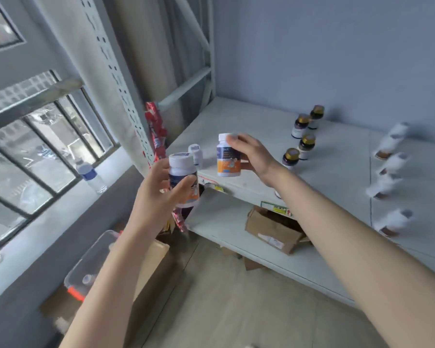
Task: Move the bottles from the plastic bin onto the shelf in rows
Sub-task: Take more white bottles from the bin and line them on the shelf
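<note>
above the front-left corner of the white metal shelf [337, 172]: left hand [158, 192] grips an upright white-capped bottle with navy-and-orange label [182, 172], just off the shelf edge. right hand [253, 153] grips a matching white bottle with orange label [228, 158] over the shelf. small white bottle [196, 154] stands on the shelf between them. clear plastic bin [96, 257] lower left, one bottle inside.

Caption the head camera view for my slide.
Left hand and right hand each hold a white-capped bottle at the partly stocked shelf.
</note>
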